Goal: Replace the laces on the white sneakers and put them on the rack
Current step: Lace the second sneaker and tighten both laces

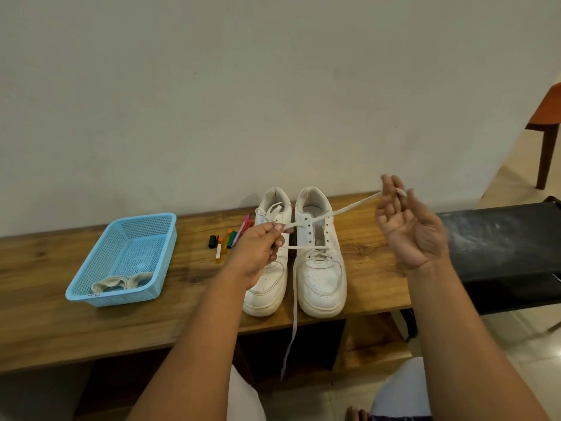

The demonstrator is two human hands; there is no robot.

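Note:
Two white sneakers stand side by side on a wooden bench (91, 317), toes toward me. The left sneaker (268, 287) is laced and tied. The right sneaker (321, 278) has a white lace (349, 208) threaded only through its lowest eyelets. My left hand (258, 253) pinches that lace above the left sneaker. My right hand (406, 226) is raised to the right of the shoes, palm up, with the lace's far end draped over its fingertips. Another stretch of the lace (293, 329) hangs over the bench's front edge.
A blue plastic basket (91, 278) holding old cream laces (121, 282) sits at the left of the bench. Several coloured markers (226, 241) lie beside the left sneaker. A black rack (501, 253) stands to the right. A wooden chair (546, 132) is at the far right.

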